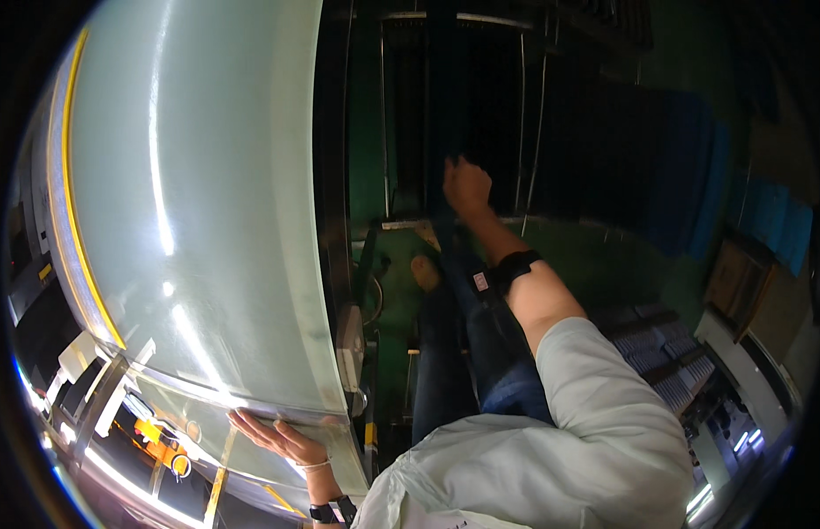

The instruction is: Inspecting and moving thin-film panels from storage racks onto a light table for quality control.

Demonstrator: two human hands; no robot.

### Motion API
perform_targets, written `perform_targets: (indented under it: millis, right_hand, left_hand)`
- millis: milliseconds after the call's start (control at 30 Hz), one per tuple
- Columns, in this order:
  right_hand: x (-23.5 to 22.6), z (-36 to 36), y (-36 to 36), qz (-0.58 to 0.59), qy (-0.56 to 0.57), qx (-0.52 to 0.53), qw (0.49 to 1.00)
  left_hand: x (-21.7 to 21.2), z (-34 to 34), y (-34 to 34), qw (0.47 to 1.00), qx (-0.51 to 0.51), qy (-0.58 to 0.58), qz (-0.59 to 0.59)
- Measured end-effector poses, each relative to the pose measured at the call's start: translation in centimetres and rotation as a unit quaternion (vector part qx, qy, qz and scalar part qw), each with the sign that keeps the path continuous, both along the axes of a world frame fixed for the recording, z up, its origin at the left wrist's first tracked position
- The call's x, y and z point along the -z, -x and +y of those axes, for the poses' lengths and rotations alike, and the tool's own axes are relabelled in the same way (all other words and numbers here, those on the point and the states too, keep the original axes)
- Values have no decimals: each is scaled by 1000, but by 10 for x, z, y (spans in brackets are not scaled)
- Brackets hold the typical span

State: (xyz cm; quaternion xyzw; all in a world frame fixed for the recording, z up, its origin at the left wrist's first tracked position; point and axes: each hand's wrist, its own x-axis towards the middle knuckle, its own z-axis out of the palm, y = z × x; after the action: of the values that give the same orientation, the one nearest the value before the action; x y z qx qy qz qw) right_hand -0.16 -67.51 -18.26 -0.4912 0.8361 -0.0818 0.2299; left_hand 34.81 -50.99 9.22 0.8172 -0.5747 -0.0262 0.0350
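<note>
My left hand [279, 439] lies with outstretched fingers on the near end of a large pale grey-green table surface [224, 220], by the seam where a clear, see-through panel [185, 401] begins. Out to the right of the table, my right hand [469, 187] is raised over a dark area, its fingers curled in. Whatever those fingers hold, if anything, is lost in the darkness. A black band with a small pale tag [480, 280] is strapped round my right forearm.
A yellow strip [70, 194] runs along the table's left edge. Thin metal rails [385, 115] form a frame beyond my legs. An orange device [161, 447] shows under the clear panel. Blue material [776, 220] and a brown box [738, 284] stand at the right.
</note>
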Motion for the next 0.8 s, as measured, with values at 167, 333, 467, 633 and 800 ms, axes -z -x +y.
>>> perform_targets:
  millis: [167, 333, 467, 633, 800]
  right_hand:
    - [5, -22, -1, -2, -35, -7, 999]
    - [16, -36, 2, -22, -48, -4, 999]
    - [22, -43, 7, -19, -86, -10, 996]
    - [0, -52, 16, -57, -146, 50, 986]
    - [-36, 22, 30, -124, -53, -26, 991]
  left_hand:
    - [-3, 2, -1, 1000, -14, -9, -17]
    - [-2, 4, -2, 999, -18, -18, -28]
    - [-2, 6, -2, 1000, -16, -10, -23]
    - [-4, 6, -2, 1000, -12, -14, -21]
    - [-3, 8, -2, 999, -3, 1, -37]
